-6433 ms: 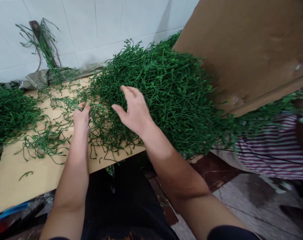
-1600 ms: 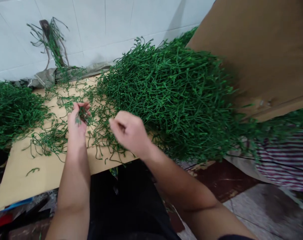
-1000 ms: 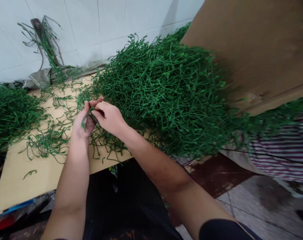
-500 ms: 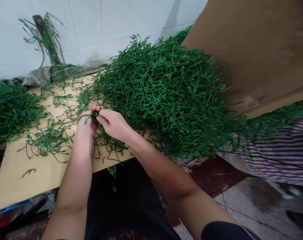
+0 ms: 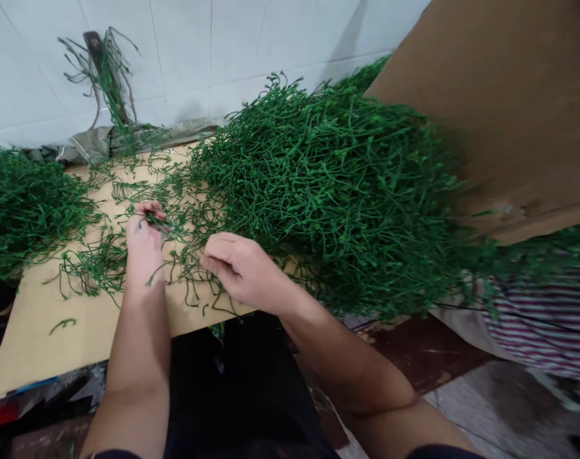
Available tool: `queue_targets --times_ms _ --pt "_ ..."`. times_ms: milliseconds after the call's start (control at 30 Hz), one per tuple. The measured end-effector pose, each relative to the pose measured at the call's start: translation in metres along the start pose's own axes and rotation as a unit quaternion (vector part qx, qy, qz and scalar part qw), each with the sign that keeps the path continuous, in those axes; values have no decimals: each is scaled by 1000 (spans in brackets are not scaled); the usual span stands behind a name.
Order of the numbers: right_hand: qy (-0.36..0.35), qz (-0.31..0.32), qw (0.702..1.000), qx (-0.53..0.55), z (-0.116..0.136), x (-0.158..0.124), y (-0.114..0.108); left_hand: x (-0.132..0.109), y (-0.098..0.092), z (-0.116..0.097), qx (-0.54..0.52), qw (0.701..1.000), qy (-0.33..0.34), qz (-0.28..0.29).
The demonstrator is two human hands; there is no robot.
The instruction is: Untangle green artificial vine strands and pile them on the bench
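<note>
My left hand [image 5: 149,224] is over the tabletop with its fingers curled around a few thin green stems [image 5: 157,220], whose ends poke out past the fingers. One loose stem hangs over my left wrist. To the right, apart from it, is my right hand [image 5: 245,264], with thumb and fingers pressed together; whether anything is between them is hidden. Scattered green stems [image 5: 96,264] with small knobbed tips lie under and around both hands. A big heap of the same stems [image 5: 319,172] rises just beyond my right hand.
A second stem heap [image 5: 27,210] covers the table's left end. Against the tiled wall, a hook-like holder [image 5: 95,54] carries hanging stems. A large brown cardboard sheet [image 5: 510,115] leans over the right side. Striped cloth [image 5: 548,319] sits below it. The tan board's [image 5: 94,338] front edge is near my body.
My hands were together, fingers meeting at the stems; now they are apart. My left hand has moved left with stems in it, my right hand right and nearer to me. The view has shifted slightly.
</note>
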State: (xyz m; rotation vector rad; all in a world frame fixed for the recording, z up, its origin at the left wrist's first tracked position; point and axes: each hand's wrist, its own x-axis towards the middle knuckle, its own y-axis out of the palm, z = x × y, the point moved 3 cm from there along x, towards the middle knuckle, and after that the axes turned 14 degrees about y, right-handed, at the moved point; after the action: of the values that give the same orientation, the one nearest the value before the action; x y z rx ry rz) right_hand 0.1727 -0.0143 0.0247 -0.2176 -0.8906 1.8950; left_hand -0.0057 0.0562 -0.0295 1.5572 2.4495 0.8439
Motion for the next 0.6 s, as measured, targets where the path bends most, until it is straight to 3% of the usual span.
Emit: queue_targets --times_ms 100,167,233,333,467,600 --pt "99 -97 987 -82 -22 1 -20 -3 3 -9 -99 992 -62 -52" --pt "169 -177 958 -150 -39 4 -33 -7 14 -9 -138 983 -117 -27" --pt "204 -219 935 -189 -45 6 -38 -11 25 -7 -150 980 -131 3" --pt "206 -163 946 -188 -34 10 -28 -15 33 -1 -140 980 -136 30" --pt "160 -75 975 -133 -9 23 6 -18 36 4 -102 983 -124 86" --pt "133 -32 987 -88 -9 41 30 -21 40 6 -85 984 -115 103"
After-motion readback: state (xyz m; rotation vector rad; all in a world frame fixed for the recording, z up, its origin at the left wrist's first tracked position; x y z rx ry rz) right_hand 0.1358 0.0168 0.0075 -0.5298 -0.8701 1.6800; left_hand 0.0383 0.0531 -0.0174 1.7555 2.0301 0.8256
